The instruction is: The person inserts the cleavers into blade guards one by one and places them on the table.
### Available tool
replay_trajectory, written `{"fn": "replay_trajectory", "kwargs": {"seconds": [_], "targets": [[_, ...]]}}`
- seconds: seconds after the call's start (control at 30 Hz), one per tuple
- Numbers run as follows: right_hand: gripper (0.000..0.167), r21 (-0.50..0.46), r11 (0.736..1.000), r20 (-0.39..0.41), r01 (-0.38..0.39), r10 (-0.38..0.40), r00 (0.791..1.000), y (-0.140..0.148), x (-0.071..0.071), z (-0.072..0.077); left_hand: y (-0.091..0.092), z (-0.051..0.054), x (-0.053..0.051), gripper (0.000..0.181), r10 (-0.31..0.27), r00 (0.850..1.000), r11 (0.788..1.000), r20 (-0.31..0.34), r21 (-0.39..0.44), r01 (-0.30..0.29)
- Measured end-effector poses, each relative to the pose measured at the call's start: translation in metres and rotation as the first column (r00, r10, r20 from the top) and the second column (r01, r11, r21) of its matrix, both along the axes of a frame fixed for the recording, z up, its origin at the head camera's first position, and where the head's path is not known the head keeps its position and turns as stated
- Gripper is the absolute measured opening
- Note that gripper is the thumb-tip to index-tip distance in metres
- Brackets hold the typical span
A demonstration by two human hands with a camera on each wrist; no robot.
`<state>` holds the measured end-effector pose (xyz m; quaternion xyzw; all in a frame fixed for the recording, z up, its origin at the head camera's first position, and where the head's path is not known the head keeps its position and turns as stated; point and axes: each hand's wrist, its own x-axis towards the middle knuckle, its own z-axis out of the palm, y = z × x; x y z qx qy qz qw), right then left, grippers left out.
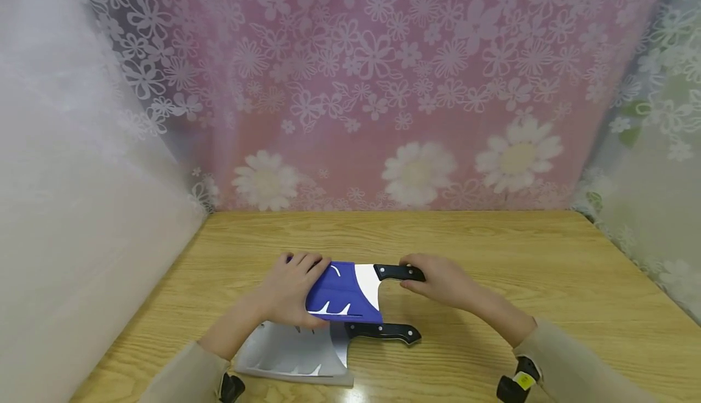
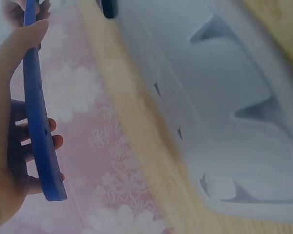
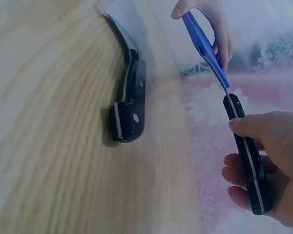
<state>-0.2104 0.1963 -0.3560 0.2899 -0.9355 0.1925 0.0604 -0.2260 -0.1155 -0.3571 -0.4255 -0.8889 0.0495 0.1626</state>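
Observation:
A cleaver with a black riveted handle [image 1: 400, 273] is held up off the table, its blade partly inside a blue blade guard [image 1: 345, 293]. My left hand [image 1: 287, 290] grips the guard by its left end, thumb on one face and fingers on the other, as the left wrist view shows. In my right hand [image 3: 271, 161] is the handle, fingers and thumb curled round it. A bare strip of blade [image 1: 368, 284] shows between guard and handle. Just below, a second cleaver [image 1: 383, 331] lies in a translucent white guard [image 1: 298, 354], its upper part hidden by the blue one.
The wood-grain table [image 1: 493, 251] runs back to a pink flowered curtain [image 1: 372, 98]. White sheeting [image 1: 98, 178] closes off the left side, and a pale flowered sheet [image 1: 657, 208] the right. Black straps [image 1: 517, 381] sit on both wrists.

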Motion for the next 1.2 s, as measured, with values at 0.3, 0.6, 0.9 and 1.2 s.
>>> {"fn": "replay_trajectory", "kwargs": {"seconds": [0.3, 0.6, 0.9, 1.2], "targets": [[0.026, -0.051, 0.996, 0.077, 0.066, -0.062, 0.995, -0.003, -0.033, -0.003, -0.004, 0.000, -0.030, 0.105, 0.081, 0.984, 0.997, 0.160, -0.010, -0.081], [0.023, -0.087, 0.996, 0.140, 0.021, -0.009, 0.990, -0.004, -0.064, -0.025, -0.001, -0.014, -0.060, 0.107, 0.197, 0.924, 0.980, 0.328, -0.060, -0.188], [0.018, -0.131, 0.990, 0.259, 0.050, -0.014, 0.966, -0.013, -0.072, -0.045, 0.001, -0.028, -0.066, 0.107, 0.266, 0.869, 0.963, 0.417, -0.160, -0.218], [0.021, -0.142, 0.983, 0.323, 0.113, -0.062, 0.945, -0.015, -0.071, -0.054, -0.001, -0.036, -0.065, 0.102, 0.274, 0.865, 0.960, 0.420, -0.181, -0.215]]}}
